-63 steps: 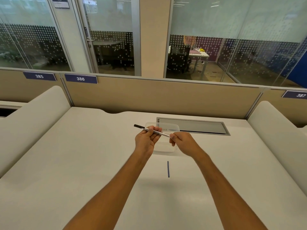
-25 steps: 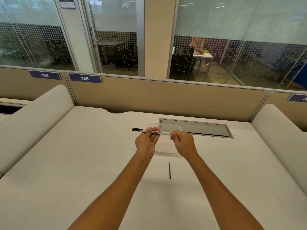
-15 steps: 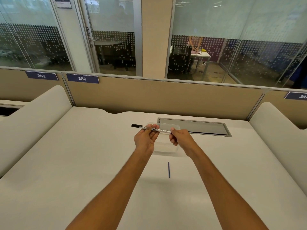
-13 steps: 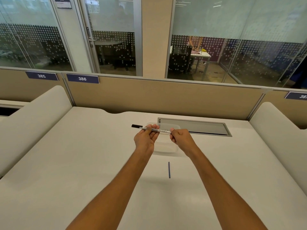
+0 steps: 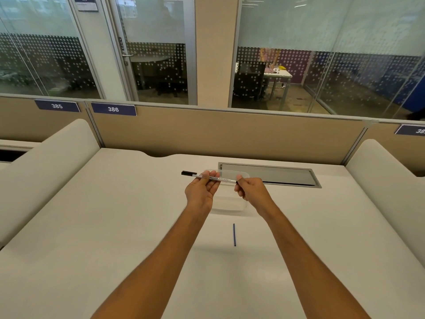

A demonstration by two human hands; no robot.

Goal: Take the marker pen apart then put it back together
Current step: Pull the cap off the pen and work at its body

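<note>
Both hands [image 5: 202, 192] raised, fingers pinched

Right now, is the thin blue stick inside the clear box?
No, the thin blue stick lies on the bare desk, nearer than the clear box.

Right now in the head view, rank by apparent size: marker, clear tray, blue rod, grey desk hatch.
1. Hatch
2. Tray, partly hidden by the hands
3. Marker
4. Rod, nearer the camera yet plainly the shortest
</note>
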